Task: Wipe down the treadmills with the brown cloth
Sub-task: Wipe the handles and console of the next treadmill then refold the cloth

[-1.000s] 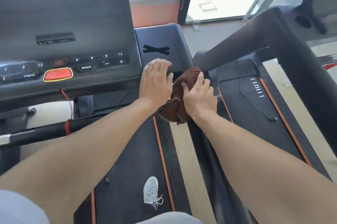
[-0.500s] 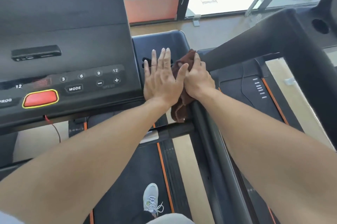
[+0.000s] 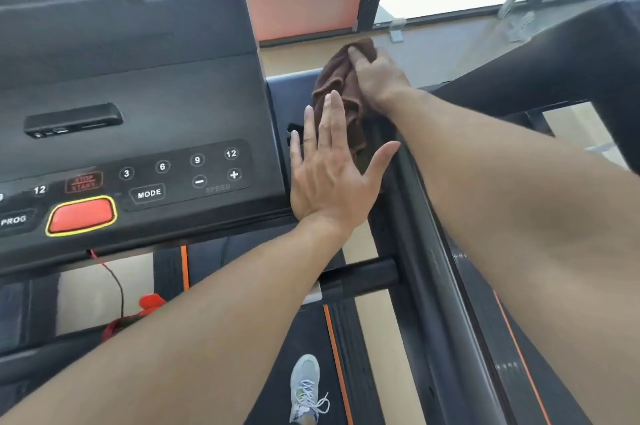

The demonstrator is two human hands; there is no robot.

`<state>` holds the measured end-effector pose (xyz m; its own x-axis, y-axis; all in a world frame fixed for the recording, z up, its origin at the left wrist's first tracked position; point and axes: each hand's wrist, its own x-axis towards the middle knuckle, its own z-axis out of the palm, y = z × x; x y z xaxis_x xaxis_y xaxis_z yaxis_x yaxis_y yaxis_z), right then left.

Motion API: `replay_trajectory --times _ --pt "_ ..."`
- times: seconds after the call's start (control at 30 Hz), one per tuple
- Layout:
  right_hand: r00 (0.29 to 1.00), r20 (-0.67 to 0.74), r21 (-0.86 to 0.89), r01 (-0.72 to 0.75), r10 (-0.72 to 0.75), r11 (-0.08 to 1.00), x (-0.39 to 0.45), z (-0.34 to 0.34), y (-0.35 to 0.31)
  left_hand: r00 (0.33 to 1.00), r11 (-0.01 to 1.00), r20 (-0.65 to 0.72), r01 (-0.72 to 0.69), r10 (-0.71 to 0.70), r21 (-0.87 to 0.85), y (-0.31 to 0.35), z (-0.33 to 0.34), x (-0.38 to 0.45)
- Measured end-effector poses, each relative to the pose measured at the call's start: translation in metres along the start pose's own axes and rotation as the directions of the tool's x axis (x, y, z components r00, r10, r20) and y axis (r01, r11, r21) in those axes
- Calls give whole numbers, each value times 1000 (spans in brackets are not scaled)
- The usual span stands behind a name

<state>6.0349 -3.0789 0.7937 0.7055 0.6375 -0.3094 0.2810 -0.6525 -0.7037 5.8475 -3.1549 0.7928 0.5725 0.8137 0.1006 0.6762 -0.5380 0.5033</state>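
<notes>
A black treadmill console (image 3: 166, 106) with numbered buttons and a red stop button fills the left. To its right is the console's dark side tray (image 3: 287, 95). My left hand (image 3: 329, 168) lies flat on that tray with straight, spread fingers. The brown cloth (image 3: 341, 85) is bunched at the tray's far right corner, hanging down its edge. My right hand (image 3: 377, 78) grips the cloth from above and presses it on the tray.
A second treadmill's black handrail (image 3: 540, 68) slants across the right, its belt with orange stripe (image 3: 519, 348) below. A red safety cord (image 3: 117, 286) hangs under the console. My shoe (image 3: 304, 386) stands on the belt. Windows run along the back.
My right hand has pushed the cloth forward along the side tray to its far corner. My left hand stayed flat on the tray, now behind the cloth. The view moved closer.
</notes>
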Motion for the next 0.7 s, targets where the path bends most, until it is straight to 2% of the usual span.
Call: replay_trajectory --times 0.23,0.37,0.47,0.53,0.63,0.7 --pt "996 83 168 -3 -11 986 -44 -12 38 999 987 -16 36 -39 -155 5 -11 -4" --pt "993 119 145 -43 26 988 -112 -19 77 989 942 103 130 -103 -309 5 -24 -3" --pt "992 119 104 -61 49 993 -169 -25 102 963 863 230 231 -138 -450 4 -36 -4" --pt "992 120 74 -56 46 996 -210 -28 123 968 874 237 186 -84 -449 10 -29 -33" --pt "992 128 61 -24 16 998 -276 -33 151 994 909 108 16 32 -416 32 1 -134" --pt "990 140 -15 -9 11 1000 -322 -39 168 995 826 77 100 -69 -555 51 25 -212"
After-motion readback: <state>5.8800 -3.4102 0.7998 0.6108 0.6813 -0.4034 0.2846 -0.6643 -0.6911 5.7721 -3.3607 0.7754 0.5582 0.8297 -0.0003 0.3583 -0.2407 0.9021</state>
